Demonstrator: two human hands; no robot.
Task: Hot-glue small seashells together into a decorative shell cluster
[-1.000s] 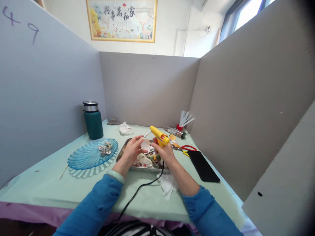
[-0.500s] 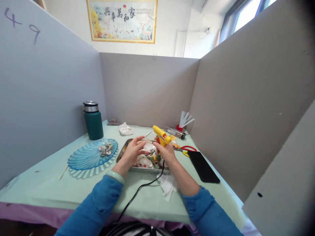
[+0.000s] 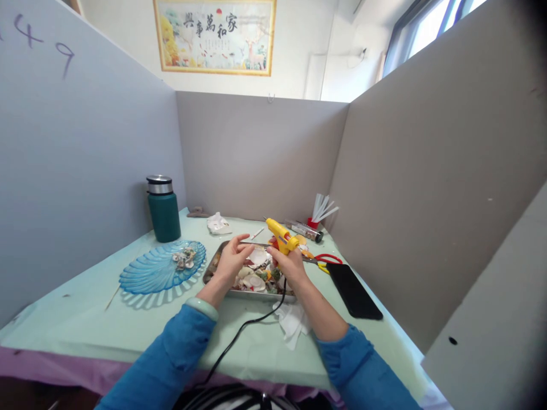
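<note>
Gripping a glue gun beside a tray of shells

Holding the yellow glue gun in our right hand, we have the fingers closed around its handle, with the nozzle angled up and towards the left. It sits at the far right part of the metal tray as we look down, raised off the table. A black cord runs from below this hand towards our lap.

Our left hand is held over the left side of the tray, thumb and fingers bent and parted, fingertips turned towards the right hand. We cannot tell whether they pinch something small. Between and below our hands lie mixed shells, pale for the most part.

Left of the tray we see a blue scalloped plate bearing a small heap of shell pieces, with a green flask standing behind it. Beyond the tray are a white stick and a crumpled white packet. To our right lie scissors and a black phone; farther back, a red cup holds pale sticks, just beside a clear tube. White tissue lies in front of the tray.
</note>
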